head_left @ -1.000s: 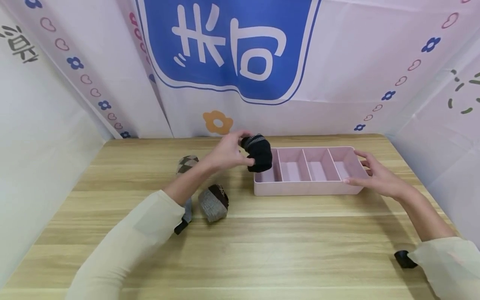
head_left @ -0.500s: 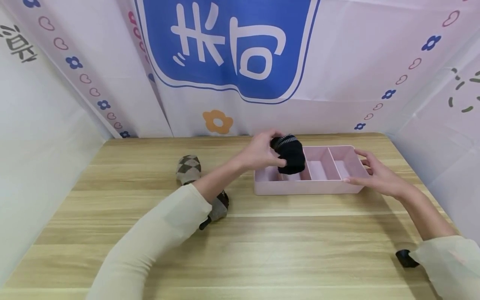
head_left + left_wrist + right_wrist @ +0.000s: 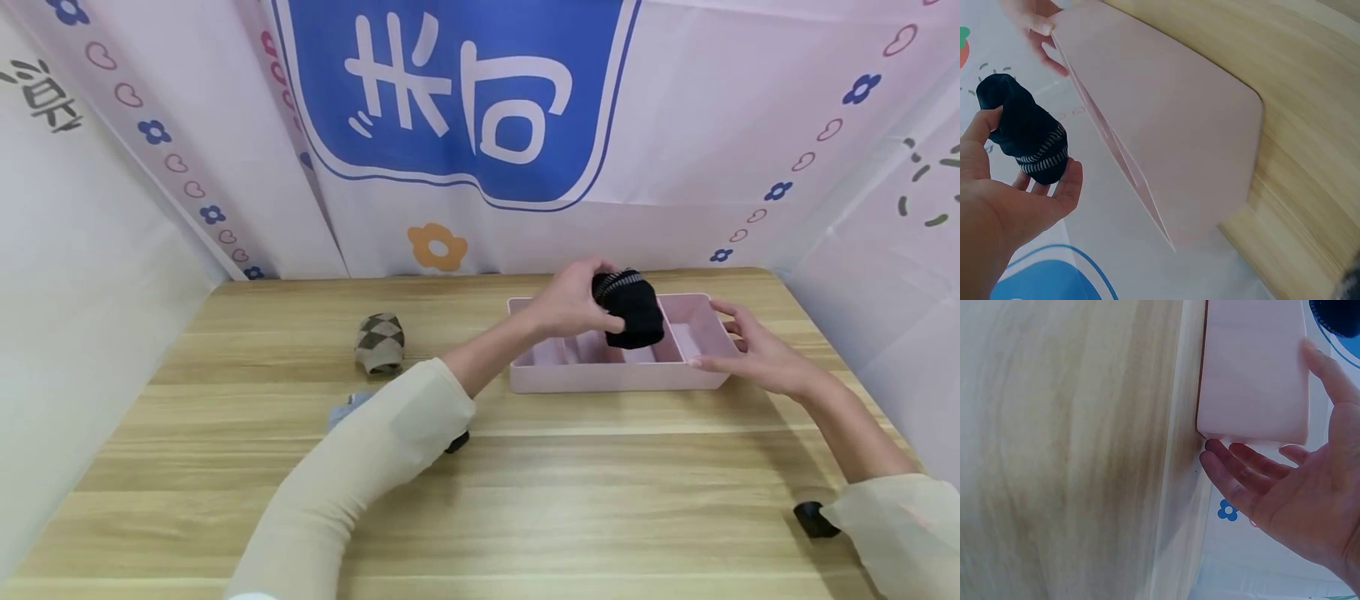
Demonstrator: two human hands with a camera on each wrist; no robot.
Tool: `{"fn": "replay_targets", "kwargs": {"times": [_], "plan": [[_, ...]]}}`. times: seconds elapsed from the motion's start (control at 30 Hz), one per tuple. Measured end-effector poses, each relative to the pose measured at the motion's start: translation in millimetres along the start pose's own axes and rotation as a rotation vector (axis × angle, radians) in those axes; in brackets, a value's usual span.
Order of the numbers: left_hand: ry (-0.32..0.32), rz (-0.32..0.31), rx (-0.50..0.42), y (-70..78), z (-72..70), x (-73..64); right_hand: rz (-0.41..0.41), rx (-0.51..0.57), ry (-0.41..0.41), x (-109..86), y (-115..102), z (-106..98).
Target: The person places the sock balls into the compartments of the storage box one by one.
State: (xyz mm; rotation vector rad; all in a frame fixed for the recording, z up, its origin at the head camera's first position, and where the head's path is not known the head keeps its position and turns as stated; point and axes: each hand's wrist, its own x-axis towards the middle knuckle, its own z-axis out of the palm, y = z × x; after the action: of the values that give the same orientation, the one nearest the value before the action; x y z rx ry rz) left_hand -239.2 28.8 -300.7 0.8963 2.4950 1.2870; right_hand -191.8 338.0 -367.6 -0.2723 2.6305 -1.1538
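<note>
My left hand pinches a rolled black sock with a pale striped band, thumb on one side and fingers on the other. The sock hangs over the third compartment of a pink divided box. In the left wrist view the sock stands apart from the box's outer wall. My right hand holds the box's right end. In the right wrist view, its thumb lies at the long side's rim and its fingers are bent against the end wall.
A rolled argyle sock lies on the wooden table to the left. Nearer me, a blue-grey sock is partly covered by my left sleeve. A printed cloth hangs behind the table's back edge.
My left hand has carried the black sock rightward along the box, from its left end to over the third compartment. The right hand has stayed at the box's right end.
</note>
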Motion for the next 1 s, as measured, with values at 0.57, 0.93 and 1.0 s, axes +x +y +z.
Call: {"fn": "replay_targets", "kwargs": {"times": [0.57,0.93,1.0], "plan": [[0.013,-0.005,0.025,12.8,43.1,30.2,-0.030,0.003,0.007,-0.4,5,1],[0.057,-0.051,0.058,19.5,60.8,44.1,-0.066,0.041,0.025,0.2,5,0],[0.069,-0.059,0.057,19.8,63.1,46.9,-0.081,0.047,0.033,0.5,4,0]]}}
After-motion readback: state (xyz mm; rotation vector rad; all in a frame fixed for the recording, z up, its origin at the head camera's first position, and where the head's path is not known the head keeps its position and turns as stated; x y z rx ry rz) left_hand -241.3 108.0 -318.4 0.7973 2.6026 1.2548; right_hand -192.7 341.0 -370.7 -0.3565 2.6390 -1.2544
